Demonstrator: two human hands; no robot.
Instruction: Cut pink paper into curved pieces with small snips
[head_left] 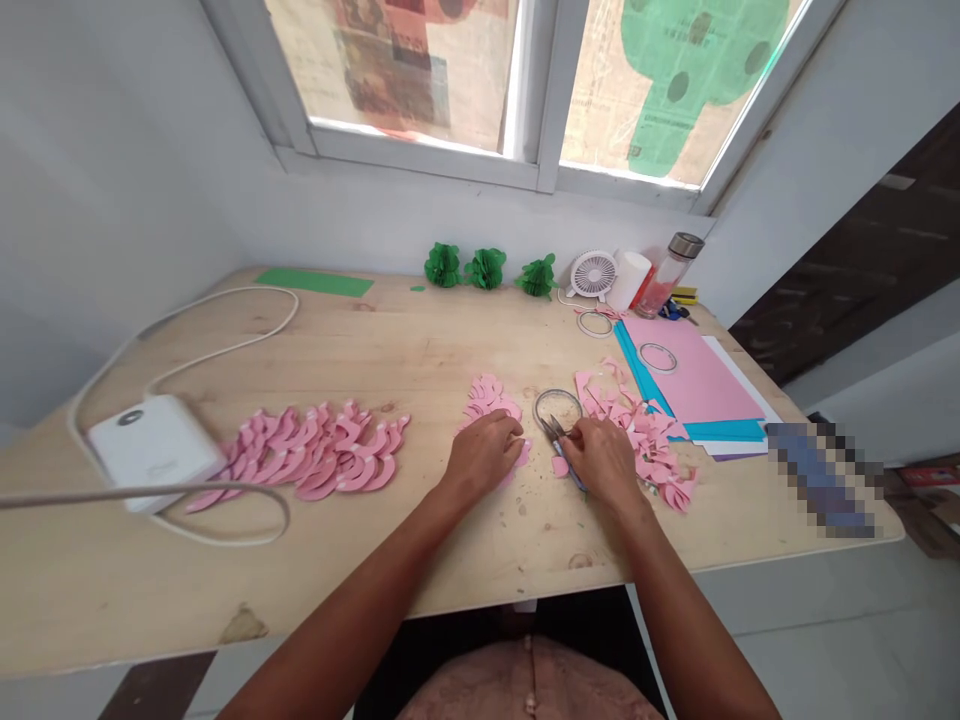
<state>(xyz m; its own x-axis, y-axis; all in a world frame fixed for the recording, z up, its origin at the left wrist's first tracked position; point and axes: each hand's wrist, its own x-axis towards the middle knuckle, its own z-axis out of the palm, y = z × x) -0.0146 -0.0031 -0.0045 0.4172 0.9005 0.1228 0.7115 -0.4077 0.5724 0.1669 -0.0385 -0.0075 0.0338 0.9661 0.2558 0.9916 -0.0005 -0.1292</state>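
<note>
My left hand [484, 455] rests on a small heap of pink paper cutouts [487, 398], its fingers curled over the pieces. My right hand [604, 462] grips small metal-bladed scissors [559, 447], with the blades pointing away from me and to the left. Just beyond the scissors, a thin wire ring [557, 412] lies on the wooden tabletop [450, 350]. A loose pink scrap [560, 466] sits between my hands. To the right is a messier pile of pink paper offcuts [637, 430].
Curved pink cutouts [315, 455] lie left of my hands beside a white corded box [154, 452]. Along the back stand green paper balls [485, 268], a small white fan [592, 273] and a glass bottle [670, 272]. Pink card sheets [686, 370] lie at the right.
</note>
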